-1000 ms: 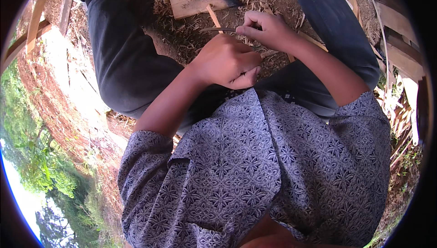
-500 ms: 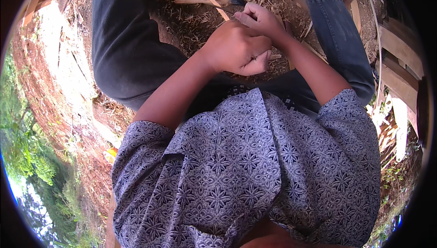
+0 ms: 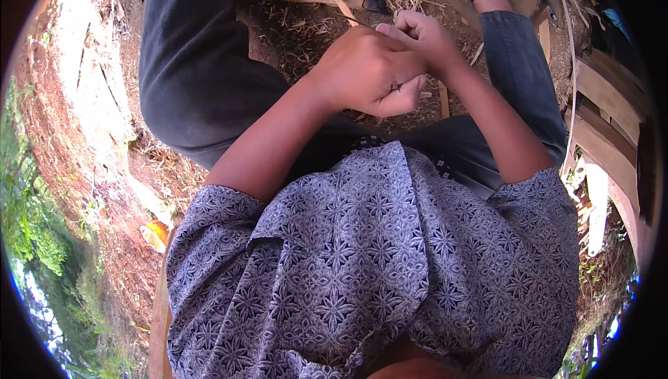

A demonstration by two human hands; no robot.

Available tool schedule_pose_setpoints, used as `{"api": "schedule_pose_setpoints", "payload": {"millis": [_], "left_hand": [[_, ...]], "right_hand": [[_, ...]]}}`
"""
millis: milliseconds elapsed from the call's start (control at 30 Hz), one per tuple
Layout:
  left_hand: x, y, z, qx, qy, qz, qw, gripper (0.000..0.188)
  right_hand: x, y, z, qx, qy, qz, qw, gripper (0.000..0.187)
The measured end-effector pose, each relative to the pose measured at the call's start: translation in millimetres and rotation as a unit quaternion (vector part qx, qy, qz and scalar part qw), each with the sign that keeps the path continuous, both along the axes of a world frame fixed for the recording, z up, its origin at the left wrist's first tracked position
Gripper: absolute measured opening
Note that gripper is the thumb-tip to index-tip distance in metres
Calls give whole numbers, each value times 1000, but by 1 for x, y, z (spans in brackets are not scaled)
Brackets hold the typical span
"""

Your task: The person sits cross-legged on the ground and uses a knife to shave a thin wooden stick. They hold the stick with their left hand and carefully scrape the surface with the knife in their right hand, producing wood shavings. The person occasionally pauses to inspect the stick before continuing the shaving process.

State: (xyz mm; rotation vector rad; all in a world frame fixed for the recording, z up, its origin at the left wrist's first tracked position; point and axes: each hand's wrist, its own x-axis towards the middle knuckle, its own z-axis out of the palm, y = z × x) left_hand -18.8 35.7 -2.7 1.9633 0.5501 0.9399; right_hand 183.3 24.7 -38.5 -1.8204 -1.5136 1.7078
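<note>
Narrow pale-orange wooden strip | just beyond left hand, long axis slanting up-left away | left hand nearer, curled; cannot tell whether it grips the wood | right hand alongside, thumb and bent fingers pinching thin dark strip

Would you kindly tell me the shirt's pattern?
The shirt has dark floral motifs on pale fabric, in the head view.
</note>
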Motion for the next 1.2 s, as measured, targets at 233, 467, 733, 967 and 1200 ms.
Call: {"api": "schedule_pose_setpoints", "payload": {"millis": [233,467,733,967,1200], "left_hand": [[6,0,-1,13,-26,17,999,16],[9,5,2,8,-27,1,1000,15],[5,0,2,4,-10,-19,1000,18],[6,-1,1,12,-10,-13,1000,18],[5,-1,1,4,-10,-14,1000,14]], "right_hand": [[-2,28,-38,64,-91,73,991,50],[-3,39,-84,40,-106,50,992,50],[9,26,9,-36,-47,55,997,44],[-2,39,6,13,-130,128,983,48],[-14,45,-57,79,-178,124,973,53]]}}
